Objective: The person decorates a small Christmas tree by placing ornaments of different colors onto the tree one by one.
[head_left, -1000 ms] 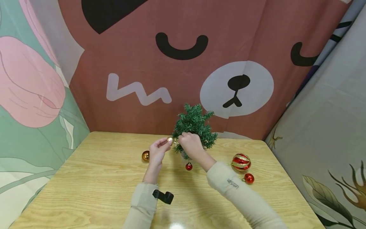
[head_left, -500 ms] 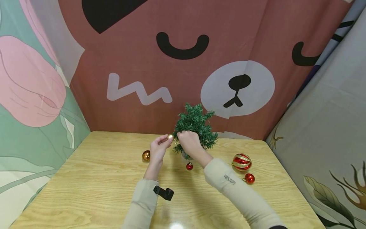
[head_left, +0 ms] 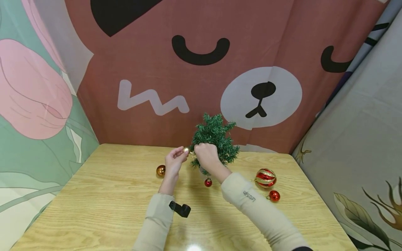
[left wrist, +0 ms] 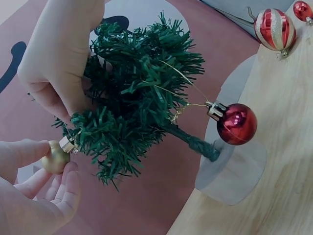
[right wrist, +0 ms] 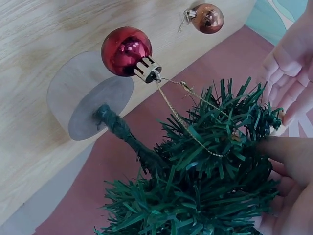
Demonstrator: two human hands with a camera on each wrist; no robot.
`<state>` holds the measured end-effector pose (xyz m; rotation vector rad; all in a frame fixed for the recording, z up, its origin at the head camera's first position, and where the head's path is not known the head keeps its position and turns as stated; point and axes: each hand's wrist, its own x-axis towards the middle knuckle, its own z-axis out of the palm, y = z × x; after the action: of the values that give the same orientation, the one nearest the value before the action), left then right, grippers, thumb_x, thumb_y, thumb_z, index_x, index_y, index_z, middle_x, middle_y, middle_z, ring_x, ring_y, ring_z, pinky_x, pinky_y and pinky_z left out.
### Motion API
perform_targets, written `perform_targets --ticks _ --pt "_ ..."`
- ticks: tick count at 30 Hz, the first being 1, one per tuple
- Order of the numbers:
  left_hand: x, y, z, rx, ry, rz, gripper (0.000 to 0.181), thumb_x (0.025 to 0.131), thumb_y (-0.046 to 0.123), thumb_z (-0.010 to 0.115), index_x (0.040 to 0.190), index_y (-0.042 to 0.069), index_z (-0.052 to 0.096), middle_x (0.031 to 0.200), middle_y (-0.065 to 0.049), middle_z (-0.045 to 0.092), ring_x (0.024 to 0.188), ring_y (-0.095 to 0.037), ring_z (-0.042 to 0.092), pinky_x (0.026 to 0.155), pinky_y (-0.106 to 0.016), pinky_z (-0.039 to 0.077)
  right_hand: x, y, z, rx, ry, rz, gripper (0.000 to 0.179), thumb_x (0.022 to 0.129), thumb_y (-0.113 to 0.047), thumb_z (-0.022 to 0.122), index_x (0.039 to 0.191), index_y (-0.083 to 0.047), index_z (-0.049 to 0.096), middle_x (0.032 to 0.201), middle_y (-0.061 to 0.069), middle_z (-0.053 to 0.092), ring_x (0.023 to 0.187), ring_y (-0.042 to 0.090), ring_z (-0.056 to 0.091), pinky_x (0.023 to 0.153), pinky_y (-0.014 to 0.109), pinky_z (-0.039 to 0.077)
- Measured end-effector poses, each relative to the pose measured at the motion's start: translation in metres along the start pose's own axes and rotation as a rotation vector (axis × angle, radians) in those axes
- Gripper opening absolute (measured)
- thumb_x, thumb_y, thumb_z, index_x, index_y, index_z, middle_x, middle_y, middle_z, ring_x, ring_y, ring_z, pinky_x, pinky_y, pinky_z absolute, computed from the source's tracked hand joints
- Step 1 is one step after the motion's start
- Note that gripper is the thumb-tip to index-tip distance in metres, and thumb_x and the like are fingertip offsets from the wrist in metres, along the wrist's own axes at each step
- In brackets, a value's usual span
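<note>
Above surface, pinching gold bauble in left hand, gripping tree with right hand, apparently mid-hanging, needing securing next.

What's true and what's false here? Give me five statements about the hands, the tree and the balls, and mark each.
1. The right hand is at the green tree, with the left hand nearby. True.
2. Both hands are empty. False: the left hand pinches a gold ball.
3. The striped ball and the amber ball lie on the table. True.
4. In the head view, the striped ball is left of the tree. False: it is right.
5. A red ball hangs from the tree. True.
</note>
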<state>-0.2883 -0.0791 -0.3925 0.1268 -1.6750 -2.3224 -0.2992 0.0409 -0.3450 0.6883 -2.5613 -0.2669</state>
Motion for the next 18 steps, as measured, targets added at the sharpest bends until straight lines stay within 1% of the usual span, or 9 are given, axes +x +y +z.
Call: perform_targets --ticks 4,6,11,14,16,18 --pt "0.002 -0.005 0.000 0.032 -0.007 -0.019 0.033 0.081 -0.004 0.061 0.113 -0.009 0.055 0.082 -0.004 0.056 0.068 -0.006 0.055 0.066 -0.023 0.050 0.002 -0.001 0.001 0.007 -0.009 0.027 0.026 0.084 -0.009 0.061 0.059 -0.013 0.055 0.049 -0.001 0.043 0.039 0.008 0.036 0.035 0.023 0.023" --pt "0.002 -0.008 0.000 0.054 -0.016 -0.021 0.033 0.082 -0.003 0.061 0.113 -0.010 0.055 0.084 -0.007 0.058 0.068 -0.007 0.056 0.068 -0.026 0.050 0.002 -0.001 0.002 0.013 -0.003 0.036 0.028 0.084 -0.009 0.061 0.058 -0.013 0.054 0.049 -0.001 0.042 0.039 0.008 0.035 0.035 0.023 0.023" --pt "0.001 -0.014 -0.002 0.075 -0.026 -0.046 0.030 0.083 -0.003 0.059 0.111 -0.013 0.053 0.091 -0.015 0.060 0.069 -0.010 0.059 0.072 -0.032 0.050 0.001 -0.001 0.003 0.029 -0.001 0.040 0.028 0.085 -0.009 0.060 0.058 -0.013 0.053 0.051 0.000 0.042 0.039 0.009 0.031 0.035 0.023 0.021" --pt "0.001 -0.018 -0.003 0.088 -0.024 -0.071 0.029 0.084 -0.002 0.058 0.110 -0.013 0.053 0.090 -0.015 0.060 0.069 -0.013 0.060 0.071 -0.032 0.050 0.000 -0.002 0.004 0.031 -0.005 0.041 0.025 0.085 -0.011 0.060 0.061 -0.012 0.055 0.053 0.000 0.043 0.039 0.009 0.030 0.035 0.023 0.020" --pt "0.000 -0.019 -0.004 0.098 -0.023 -0.084 0.028 0.084 -0.001 0.058 0.110 -0.013 0.053 0.087 -0.014 0.061 0.069 -0.015 0.061 0.068 -0.029 0.051 -0.001 -0.002 0.004 0.028 -0.004 0.042 0.024 0.086 -0.012 0.060 0.062 -0.012 0.055 0.054 0.000 0.044 0.038 0.009 0.030 0.035 0.023 0.020" --pt "0.000 -0.022 -0.005 0.100 -0.025 -0.098 0.029 0.085 -0.001 0.058 0.110 -0.014 0.052 0.085 -0.013 0.061 0.066 -0.014 0.061 0.064 -0.025 0.050 -0.001 -0.002 0.004 0.029 -0.008 0.047 0.024 0.086 -0.012 0.059 0.062 -0.012 0.055 0.054 0.000 0.043 0.038 0.009 0.031 0.036 0.023 0.020"
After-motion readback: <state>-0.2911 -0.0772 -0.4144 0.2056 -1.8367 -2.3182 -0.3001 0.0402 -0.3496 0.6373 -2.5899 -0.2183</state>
